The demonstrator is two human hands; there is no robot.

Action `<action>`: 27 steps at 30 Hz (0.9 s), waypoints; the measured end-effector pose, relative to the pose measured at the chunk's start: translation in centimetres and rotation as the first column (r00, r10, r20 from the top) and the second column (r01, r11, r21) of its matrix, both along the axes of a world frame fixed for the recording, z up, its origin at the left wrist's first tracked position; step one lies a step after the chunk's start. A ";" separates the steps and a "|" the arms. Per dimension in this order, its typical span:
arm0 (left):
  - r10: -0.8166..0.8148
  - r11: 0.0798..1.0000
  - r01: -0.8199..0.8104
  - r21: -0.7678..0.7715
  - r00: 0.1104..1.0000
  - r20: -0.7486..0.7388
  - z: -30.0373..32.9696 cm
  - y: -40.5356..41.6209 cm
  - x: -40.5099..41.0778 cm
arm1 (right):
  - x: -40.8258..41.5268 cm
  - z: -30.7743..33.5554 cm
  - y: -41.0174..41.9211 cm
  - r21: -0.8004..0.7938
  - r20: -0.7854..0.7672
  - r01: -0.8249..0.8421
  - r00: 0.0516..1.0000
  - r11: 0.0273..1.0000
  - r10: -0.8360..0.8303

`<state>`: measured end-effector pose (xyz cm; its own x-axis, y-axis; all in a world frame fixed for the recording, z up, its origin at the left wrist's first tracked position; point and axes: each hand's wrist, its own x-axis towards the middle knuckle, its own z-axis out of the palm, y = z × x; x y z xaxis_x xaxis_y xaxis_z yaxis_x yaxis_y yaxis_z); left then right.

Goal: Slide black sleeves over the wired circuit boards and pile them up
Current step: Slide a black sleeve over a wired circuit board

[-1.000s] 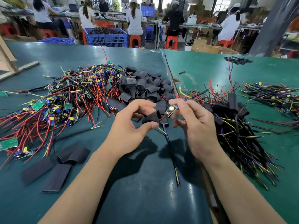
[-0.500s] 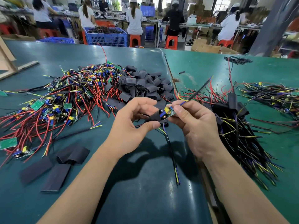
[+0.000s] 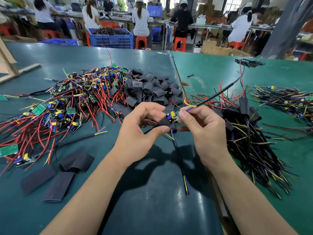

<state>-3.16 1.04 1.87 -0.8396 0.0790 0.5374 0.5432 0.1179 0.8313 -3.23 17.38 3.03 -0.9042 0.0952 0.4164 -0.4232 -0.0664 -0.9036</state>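
Observation:
My left hand pinches a black sleeve between thumb and fingers. My right hand grips a small circuit board with a yellow capacitor, and the board's left end sits inside the sleeve. One black cable runs up and right from the board; another hangs down toward me. A heap of bare wired boards with red wires lies at left. Loose black sleeves are piled behind my hands. Sleeved boards are stacked at right.
Three flat black sleeves lie near the left front on the green table. More wired boards lie at far right. A seam splits the two tabletops. Blue crates and seated people are beyond the far edge.
The board has gone further into the sleeve, and my right hand has tilted it so the upper cable swings up and to the right.

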 end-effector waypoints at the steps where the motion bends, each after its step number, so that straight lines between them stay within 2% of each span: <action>1: 0.015 1.000 -0.015 0.001 1.000 -0.009 0.0 0.0 0.0 | 0.1 0.0 0.0 0.021 -0.008 0.004 1.000 1.000 -0.004; 7: 0.071 0.995 -0.075 -0.060 0.995 -0.076 -0.3 0.1 0.1 | 0.1 0.0 -0.1 0.094 0.025 -0.014 1.000 0.995 0.012; 12: 0.081 0.995 -0.085 -0.051 0.993 -0.085 -0.4 0.4 0.2 | 0.2 0.0 -0.2 0.084 0.076 -0.042 0.996 0.996 0.036; 16: 0.076 0.996 -0.081 -0.043 0.992 -0.104 -0.3 0.5 0.3 | 0.2 0.3 0.0 0.044 0.130 -0.058 0.990 0.997 0.052; 18: 0.061 0.998 -0.062 -0.009 0.993 -0.101 -0.2 0.6 0.5 | 0.2 0.5 0.0 -0.030 0.171 -0.057 0.983 0.998 0.062; 23: 0.028 0.999 -0.026 0.029 0.997 -0.070 -0.3 0.6 0.6 | 0.3 0.3 -0.1 -0.099 0.293 -0.132 0.943 0.986 0.155; 27: 0.003 0.998 0.002 0.070 0.998 -0.067 -0.2 0.7 0.6 | 0.4 0.6 0.1 -0.157 0.302 -0.189 0.926 0.969 0.229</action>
<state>-2.60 1.76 1.66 -0.8015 0.0388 0.5967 0.5979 0.0610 0.7992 -2.81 17.46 3.58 -0.9915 -0.0780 0.1040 -0.0825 -0.2411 -0.9670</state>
